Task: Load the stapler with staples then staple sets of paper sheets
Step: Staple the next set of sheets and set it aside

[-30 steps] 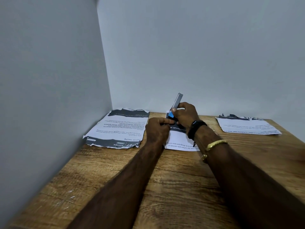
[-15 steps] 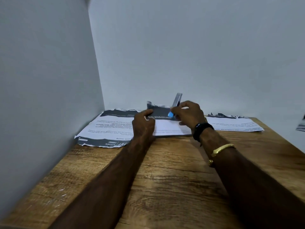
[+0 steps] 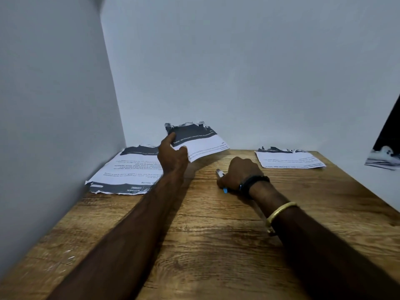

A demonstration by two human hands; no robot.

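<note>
- The set of printed white-and-grey paper sheets (image 3: 195, 142) that was pressed flat under the stapler a second ago has been lifted off the brown wooden table (image 3: 216, 245), pinched at its near-left corner by the left hand (image 3: 172, 156).
- It's being carried left, toward the flat pile of printed sheets (image 3: 127, 169) at the far left, so that set looks stapled.
- The small silver stapler with blue trim (image 3: 221, 179), earlier raised, has been lowered onto the table, with the right hand (image 3: 239, 173) curled closed around it.
- Another stack of printed pages (image 3: 290, 159) is left at the far right, probably next.
</note>
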